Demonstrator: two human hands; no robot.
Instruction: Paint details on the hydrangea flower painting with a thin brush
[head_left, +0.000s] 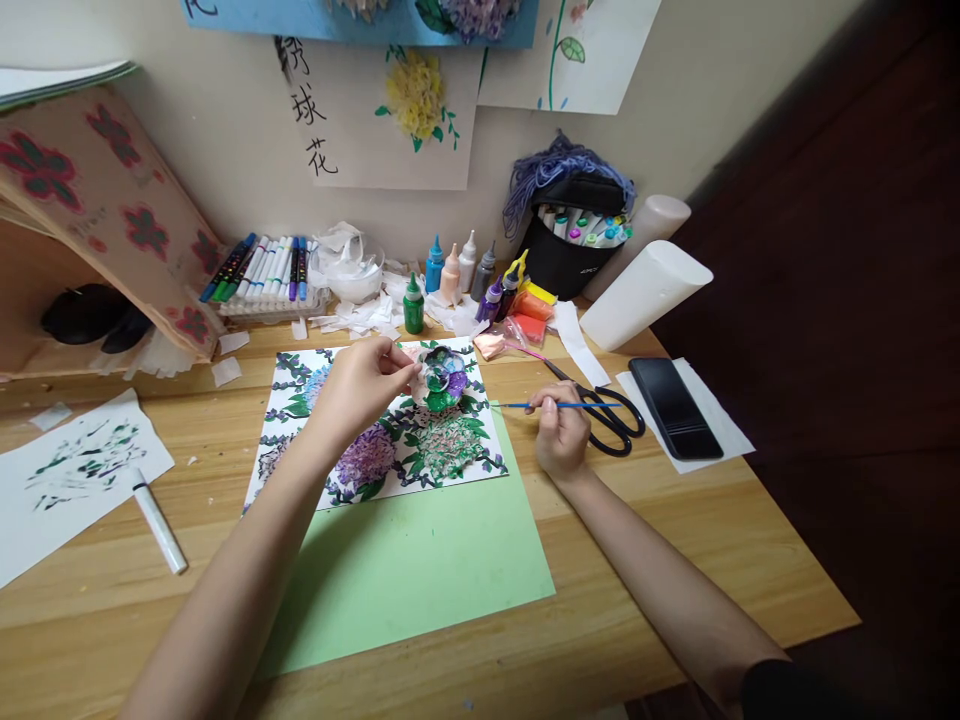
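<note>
My left hand (367, 385) pinches the left rim of a flower-shaped paint palette (448, 380), whose wells carry green, purple and blue paint. The palette is over the upper right of a white sheet with painted flowers (409, 480), which has fluffy raised blooms and dark leafy vines. To the right, my right hand (562, 430) is closed around a thin blue paintbrush (577, 404). The brush lies level, its tip pointing left toward the palette. Beneath the white sheet is a larger green paper (420, 580).
Black-handled scissors (619, 425) and a phone (675, 408) lie right of my right hand. Several paint bottles (413, 305), a marker bag (574, 240) and a white bottle (645, 295) line the back. At left are a paint-smeared paper (90, 470), a white marker (159, 525) and a decorated box (150, 220).
</note>
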